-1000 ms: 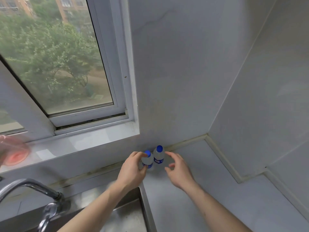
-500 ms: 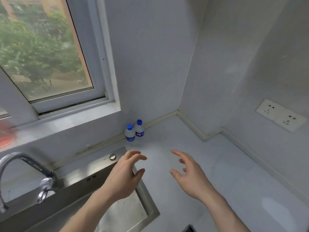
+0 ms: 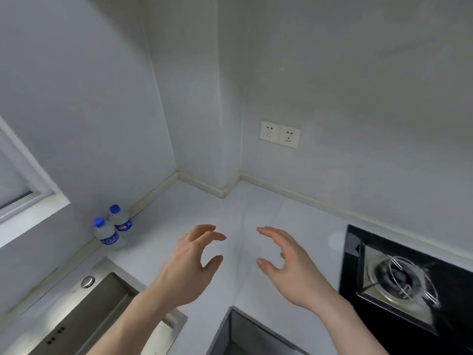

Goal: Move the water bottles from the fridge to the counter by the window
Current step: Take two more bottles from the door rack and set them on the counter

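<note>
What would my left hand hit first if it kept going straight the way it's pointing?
Probably nothing soon: the left hand points over bare counter toward the corner wall. The bottles sit off to its left; depth is unclear.

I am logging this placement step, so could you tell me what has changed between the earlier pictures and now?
The left hand let go of the nearer water bottle. Both it and the right hand drew back from the bottles and now hover empty over the counter. Both bottles, the farther one included, stayed upright, side by side against the wall under the window.
</note>
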`<state>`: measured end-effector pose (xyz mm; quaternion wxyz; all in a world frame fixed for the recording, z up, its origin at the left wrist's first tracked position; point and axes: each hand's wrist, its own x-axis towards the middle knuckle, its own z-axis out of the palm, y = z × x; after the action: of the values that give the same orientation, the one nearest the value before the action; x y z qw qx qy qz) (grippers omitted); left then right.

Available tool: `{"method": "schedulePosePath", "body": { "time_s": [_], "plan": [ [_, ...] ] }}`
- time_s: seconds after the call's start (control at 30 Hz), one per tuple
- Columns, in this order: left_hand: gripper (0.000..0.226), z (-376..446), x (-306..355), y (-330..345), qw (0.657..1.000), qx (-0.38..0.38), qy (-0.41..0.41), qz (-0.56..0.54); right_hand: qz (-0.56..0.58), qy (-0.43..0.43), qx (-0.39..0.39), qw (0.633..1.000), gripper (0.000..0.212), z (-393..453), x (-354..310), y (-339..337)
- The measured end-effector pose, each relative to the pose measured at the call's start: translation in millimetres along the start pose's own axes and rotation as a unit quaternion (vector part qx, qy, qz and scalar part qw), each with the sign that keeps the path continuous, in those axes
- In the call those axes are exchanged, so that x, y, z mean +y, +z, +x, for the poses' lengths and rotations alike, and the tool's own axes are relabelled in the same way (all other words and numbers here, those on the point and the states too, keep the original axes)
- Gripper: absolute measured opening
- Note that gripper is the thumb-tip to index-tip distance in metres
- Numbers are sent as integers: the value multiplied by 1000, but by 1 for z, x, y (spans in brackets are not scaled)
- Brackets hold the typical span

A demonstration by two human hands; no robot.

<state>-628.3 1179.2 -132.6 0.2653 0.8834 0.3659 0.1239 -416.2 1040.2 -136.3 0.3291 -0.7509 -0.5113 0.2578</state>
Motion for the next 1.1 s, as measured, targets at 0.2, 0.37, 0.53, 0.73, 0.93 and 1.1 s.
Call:
{"method": "schedulePosePath", "body": {
  "time_s": [0.2,0.37,0.53,0.73,0.93,1.1],
  "plan": [
    [36,19,91,52,995,-45,89,-18,-4,52,81,995,58,-80,52,-71],
    [36,12,172,104,987,-77,142,-24,-4,98,130,987,59,-157,92,-128],
    [36,-5,264,156,968,-112,220,-49,-2,128,199,972,60,-241,138,-181],
    [35,-27,361,219,932,-158,319,-65,8,177,279,944,59,-350,173,-225],
    [37,-45,452,264,873,-228,428,-48,1,250,380,891,58,-453,193,-246],
    [36,-78,554,309,786,-298,538,-61,-31,342,488,803,56,-549,191,-250]
  ]
}}
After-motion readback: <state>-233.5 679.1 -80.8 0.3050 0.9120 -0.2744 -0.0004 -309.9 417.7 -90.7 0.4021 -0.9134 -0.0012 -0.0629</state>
